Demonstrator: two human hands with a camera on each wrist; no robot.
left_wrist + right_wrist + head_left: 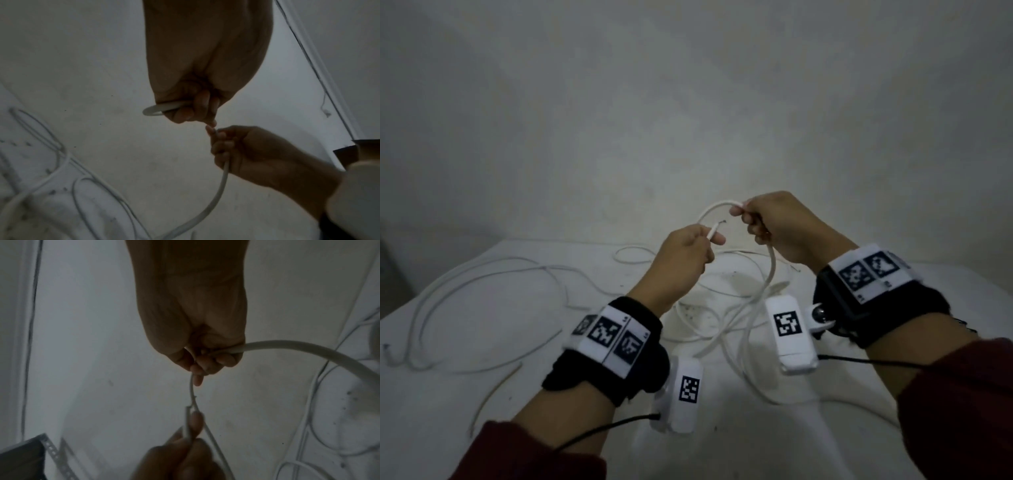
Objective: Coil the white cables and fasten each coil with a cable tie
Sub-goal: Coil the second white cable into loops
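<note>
**Both hands raise a loop of white cable over the bench**

Nearest us, dark red sleeves and black wrist straps carrying white blocks with square black-and-white markers. Beyond them our left hand curls its grip round the cut end of the white cable, thumb pressed along it. Our right hand closes its grip on the same cable a little further along. Between the two fists the smooth, round cable arches in a small loop, then drops in a curve to the matte white bench. There, thinner white cables lie in loose, tangled curves, and a thin pale strip lies at the left.
</note>
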